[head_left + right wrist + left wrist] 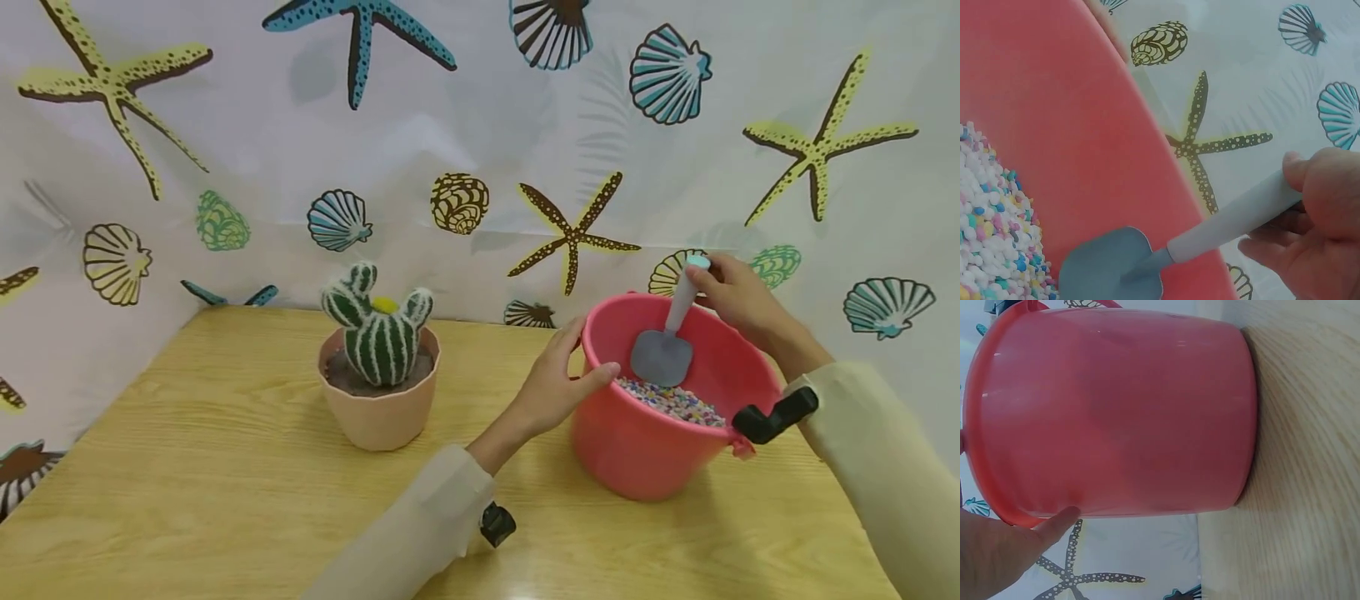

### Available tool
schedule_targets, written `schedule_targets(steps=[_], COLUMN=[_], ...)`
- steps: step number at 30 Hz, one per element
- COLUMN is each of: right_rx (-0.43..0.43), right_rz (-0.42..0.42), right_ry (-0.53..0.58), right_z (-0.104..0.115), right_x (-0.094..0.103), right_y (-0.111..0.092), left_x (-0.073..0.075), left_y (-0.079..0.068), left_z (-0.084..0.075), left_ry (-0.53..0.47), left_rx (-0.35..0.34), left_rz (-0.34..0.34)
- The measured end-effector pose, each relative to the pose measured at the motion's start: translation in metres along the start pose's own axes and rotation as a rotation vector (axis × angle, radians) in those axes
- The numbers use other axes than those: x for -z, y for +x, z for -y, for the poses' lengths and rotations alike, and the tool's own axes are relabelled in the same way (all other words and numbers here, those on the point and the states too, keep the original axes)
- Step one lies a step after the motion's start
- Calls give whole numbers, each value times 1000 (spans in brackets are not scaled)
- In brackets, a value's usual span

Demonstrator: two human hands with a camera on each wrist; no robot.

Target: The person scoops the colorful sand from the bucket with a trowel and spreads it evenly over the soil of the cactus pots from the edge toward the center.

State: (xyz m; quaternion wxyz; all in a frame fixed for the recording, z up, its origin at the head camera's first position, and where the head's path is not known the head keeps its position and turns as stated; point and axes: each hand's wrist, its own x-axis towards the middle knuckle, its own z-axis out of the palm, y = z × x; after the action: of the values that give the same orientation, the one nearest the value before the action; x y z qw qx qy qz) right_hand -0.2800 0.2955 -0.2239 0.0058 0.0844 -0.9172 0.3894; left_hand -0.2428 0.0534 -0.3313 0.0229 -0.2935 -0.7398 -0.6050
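Backdrop, head view: pale cloth (465,125) printed with starfish (572,239) and shells (339,221), hanging behind the counter and down its left side.
Counter, head view: light wood-grained counter (187,483) carrying a pink bucket (637,442) on the right and a knitted-looking cactus (382,346) in a peach pot (378,417) farther left.
Left arm, head view: reaching up from the bottom edge in a cream sleeve (420,525), a black device (497,523) at the wrist; the left hand (549,385) grips the bucket's left side, thumb over the rim, fingers outside.
Right arm, head view: coming in from the right, bent over the bucket; the right hand (738,296) pinches the pale handle (681,304) of a small shovel (662,358), its grey blade down inside the bucket, beside many-coloured small pieces (678,404).
Bucket wall, left wrist view: seen sideways, base on the counter at right; a finger lies straight against the outer wall, and only a sliver of another digit shows at the rim.
Shovel, right wrist view: handle slanting across the rim between thumb and fingers, blade inside near the pieces; whether it touches them I cannot tell.
Cloth, right wrist view: starfish and shells beyond the rim.
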Motion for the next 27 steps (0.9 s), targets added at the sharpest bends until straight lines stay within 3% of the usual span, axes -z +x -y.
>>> schedule_targets(steps=[4, 13, 18, 27], right_rx=[19, -8, -10, 41], right_rz=[24, 94, 71, 57], right_ry=[9, 29, 72, 87], right_z=[-7, -5, -8, -27], right_x=[0, -2, -5, -7], right_y=[-4, -13, -11, -18], left_x=[0, 1, 5, 6], left_y=[-2, -3, -2, -5], left_z=[-3, -4, -4, -7], left_ry=[35, -36, -49, 39], left_rx=[16, 50, 50, 120], left_rz=[3, 14, 13, 68])
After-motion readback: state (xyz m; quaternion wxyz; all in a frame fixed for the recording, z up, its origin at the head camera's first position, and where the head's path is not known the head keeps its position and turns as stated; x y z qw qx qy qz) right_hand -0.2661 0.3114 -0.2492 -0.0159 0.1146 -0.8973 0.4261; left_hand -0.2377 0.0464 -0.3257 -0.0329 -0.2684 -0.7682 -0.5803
